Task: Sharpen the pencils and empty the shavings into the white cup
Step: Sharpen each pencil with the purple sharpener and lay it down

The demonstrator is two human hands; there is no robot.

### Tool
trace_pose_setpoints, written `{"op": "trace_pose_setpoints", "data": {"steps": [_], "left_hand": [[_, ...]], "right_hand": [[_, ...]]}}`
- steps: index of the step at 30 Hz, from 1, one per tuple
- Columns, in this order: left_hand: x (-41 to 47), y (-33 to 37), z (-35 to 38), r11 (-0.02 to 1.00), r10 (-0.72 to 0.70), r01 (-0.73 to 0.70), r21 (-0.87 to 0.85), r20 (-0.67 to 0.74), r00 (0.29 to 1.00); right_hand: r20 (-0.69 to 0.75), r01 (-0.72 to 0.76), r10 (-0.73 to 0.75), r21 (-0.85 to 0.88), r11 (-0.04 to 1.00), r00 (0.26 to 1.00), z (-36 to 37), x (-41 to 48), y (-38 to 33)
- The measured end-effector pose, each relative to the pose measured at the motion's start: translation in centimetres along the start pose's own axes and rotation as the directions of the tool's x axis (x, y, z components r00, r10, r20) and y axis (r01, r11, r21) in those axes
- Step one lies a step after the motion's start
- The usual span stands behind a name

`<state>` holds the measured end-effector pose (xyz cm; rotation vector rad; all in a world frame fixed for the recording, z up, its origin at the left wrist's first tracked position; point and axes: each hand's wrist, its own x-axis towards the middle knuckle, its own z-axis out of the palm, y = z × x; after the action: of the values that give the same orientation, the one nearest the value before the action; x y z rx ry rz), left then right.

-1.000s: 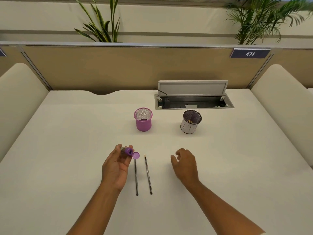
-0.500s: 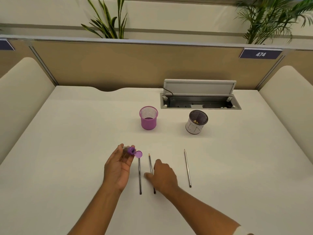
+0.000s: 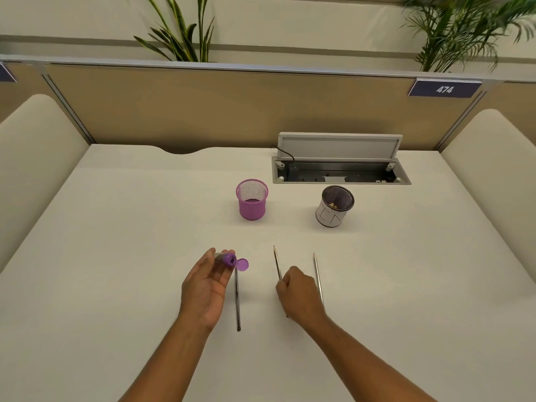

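Note:
My left hand (image 3: 204, 288) holds a purple sharpener (image 3: 229, 259) with its round lid flipped open to the right. A dark pencil (image 3: 237, 303) lies on the white table just right of that hand. My right hand (image 3: 298, 297) is closed around the lower part of a second pencil (image 3: 277, 264), whose tip points away from me. A third, lighter pencil (image 3: 318, 275) lies right of that hand. The white cup (image 3: 330, 213), with a dark mesh inside and a few shavings, stands farther back on the right.
A purple mesh cup (image 3: 251, 203) stands left of the white cup. Behind them an open cable box (image 3: 339, 169) is set into the table (image 3: 116, 256). A tan divider and plants close the far side, and padded panels flank the desk.
My right hand went left to the middle pencil, closed on it and carried it to the right, away from the left pencil. The left hand stayed put with the sharpener.

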<state>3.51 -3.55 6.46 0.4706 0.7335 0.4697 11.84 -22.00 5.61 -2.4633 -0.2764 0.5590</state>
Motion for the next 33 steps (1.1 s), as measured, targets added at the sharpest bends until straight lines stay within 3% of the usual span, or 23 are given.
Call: {"op": "trace_pose_setpoints", "data": {"steps": [5,9,16,25,33], "left_hand": [[-0.4,-0.3,0.6,1.0,-0.011,0.011,0.017,0.016,1.0],[-0.8,-0.6,1.3,0.999,-0.026,0.026,0.024,0.014,1.0],[-1.4,-1.0,2.2,0.999,-0.027,0.026,0.044,0.029,0.999],[-1.8,-1.2,2.1,0.995,-0.02,0.012,0.102,0.076,0.997],[-2.2,-1.0,2.3,0.991,-0.018,0.005,0.134,0.094,0.995]], "right_hand": [[-0.144,0.171,-0.137,0.259,0.951,0.98,-3.7,-2.2,-0.7],[-0.207,0.296,-0.241,0.304,0.905,0.948,-6.0,-4.4,-1.8],[-0.186,0.426,-0.408,0.068,0.902,0.894,-7.3,-6.7,-2.5],[-0.12,0.42,-0.423,-0.047,0.906,0.898,-7.0,-7.7,-2.6],[-0.185,0.486,-0.567,-0.348,0.802,0.803,-7.2,-7.4,-2.7]]}}
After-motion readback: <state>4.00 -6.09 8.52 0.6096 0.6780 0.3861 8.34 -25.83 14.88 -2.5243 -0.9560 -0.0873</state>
